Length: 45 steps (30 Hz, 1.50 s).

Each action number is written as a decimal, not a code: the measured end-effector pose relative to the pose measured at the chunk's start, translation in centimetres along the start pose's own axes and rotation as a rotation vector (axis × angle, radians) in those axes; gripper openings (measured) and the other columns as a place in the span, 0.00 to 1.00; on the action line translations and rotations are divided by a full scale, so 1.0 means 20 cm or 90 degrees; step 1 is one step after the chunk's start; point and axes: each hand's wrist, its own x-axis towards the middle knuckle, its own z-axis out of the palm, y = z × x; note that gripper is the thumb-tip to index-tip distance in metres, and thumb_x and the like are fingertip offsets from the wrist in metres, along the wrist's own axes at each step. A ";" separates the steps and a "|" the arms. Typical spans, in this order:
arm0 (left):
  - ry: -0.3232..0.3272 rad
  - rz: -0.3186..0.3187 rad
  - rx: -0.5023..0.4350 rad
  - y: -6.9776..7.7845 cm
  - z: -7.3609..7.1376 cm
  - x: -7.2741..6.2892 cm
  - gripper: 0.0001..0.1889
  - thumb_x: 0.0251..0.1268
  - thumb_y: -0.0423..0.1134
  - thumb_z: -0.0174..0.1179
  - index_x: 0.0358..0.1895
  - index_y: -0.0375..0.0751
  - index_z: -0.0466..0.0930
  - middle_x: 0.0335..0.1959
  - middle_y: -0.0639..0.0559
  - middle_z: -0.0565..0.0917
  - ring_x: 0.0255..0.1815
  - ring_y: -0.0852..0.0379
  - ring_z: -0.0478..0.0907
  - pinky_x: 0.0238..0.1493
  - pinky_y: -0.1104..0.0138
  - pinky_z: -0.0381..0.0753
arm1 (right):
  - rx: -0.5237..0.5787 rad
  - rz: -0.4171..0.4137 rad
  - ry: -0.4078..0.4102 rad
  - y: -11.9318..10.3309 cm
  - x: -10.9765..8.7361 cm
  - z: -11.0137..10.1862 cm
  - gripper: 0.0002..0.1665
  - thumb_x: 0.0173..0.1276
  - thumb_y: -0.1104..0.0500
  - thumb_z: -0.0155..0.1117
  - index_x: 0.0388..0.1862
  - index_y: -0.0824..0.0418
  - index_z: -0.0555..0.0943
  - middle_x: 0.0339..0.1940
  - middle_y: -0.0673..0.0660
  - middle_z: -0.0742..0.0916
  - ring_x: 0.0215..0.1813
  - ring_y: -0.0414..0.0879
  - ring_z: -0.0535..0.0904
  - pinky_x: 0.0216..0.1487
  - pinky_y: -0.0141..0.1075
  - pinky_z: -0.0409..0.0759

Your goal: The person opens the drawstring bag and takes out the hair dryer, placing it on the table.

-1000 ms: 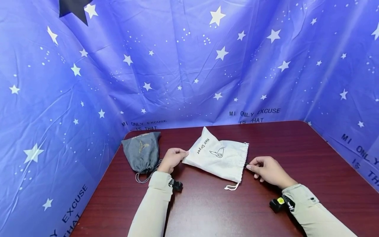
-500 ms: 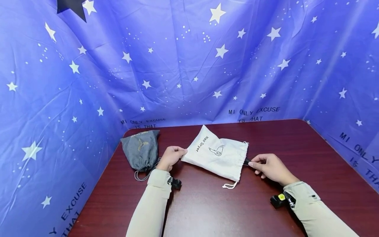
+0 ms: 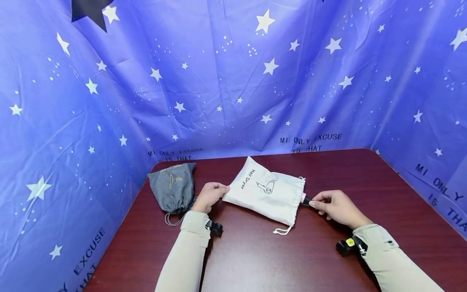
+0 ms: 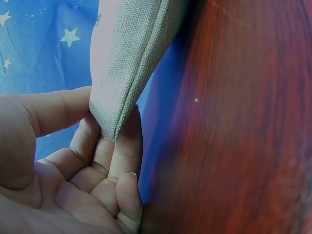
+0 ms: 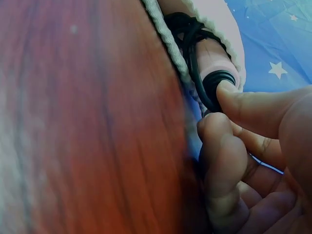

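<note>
A white drawstring bag (image 3: 251, 196), printed "Hair Dryer", lies with its gathered mouth facing right. My left hand (image 3: 208, 197) pinches its bottom corner between thumb and fingers; the left wrist view shows the seamed tip of the bag (image 4: 124, 83) in that grip. At the mouth, my right hand (image 3: 337, 207) pinches the black end of a hair dryer (image 3: 305, 200). Up close in the right wrist view, the pink handle of the hair dryer (image 5: 209, 54) shows inside the opening, with a black cord (image 5: 194, 58) looped along it. Its body is hidden in the bag.
A dark grey drawstring bag (image 3: 173, 188) with gold print lies at the table's left, close by the left hand. A white drawstring (image 3: 282, 231) trails from the white bag onto the dark red table (image 3: 251, 259). A blue star-patterned curtain (image 3: 219, 81) surrounds the table.
The right hand has shifted slightly right, and more of the hair dryer's end now shows outside the bag's mouth, including some pink. The left hand still holds the bag's corner.
</note>
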 end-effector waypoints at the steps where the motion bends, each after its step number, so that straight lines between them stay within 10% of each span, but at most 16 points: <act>1: 0.000 -0.003 0.001 0.00 0.00 0.00 0.12 0.70 0.44 0.67 0.38 0.38 0.89 0.31 0.54 0.84 0.34 0.58 0.79 0.38 0.67 0.76 | -0.003 -0.002 0.000 0.01 0.00 0.00 0.12 0.70 0.50 0.72 0.40 0.58 0.89 0.22 0.54 0.85 0.25 0.44 0.81 0.24 0.39 0.83; 45: -0.010 0.000 -0.020 -0.01 -0.01 0.01 0.11 0.68 0.45 0.68 0.35 0.40 0.88 0.24 0.57 0.81 0.30 0.59 0.76 0.34 0.68 0.73 | -0.063 0.006 -0.025 0.05 -0.04 -0.13 0.16 0.70 0.49 0.72 0.47 0.59 0.89 0.21 0.52 0.85 0.24 0.42 0.80 0.23 0.38 0.81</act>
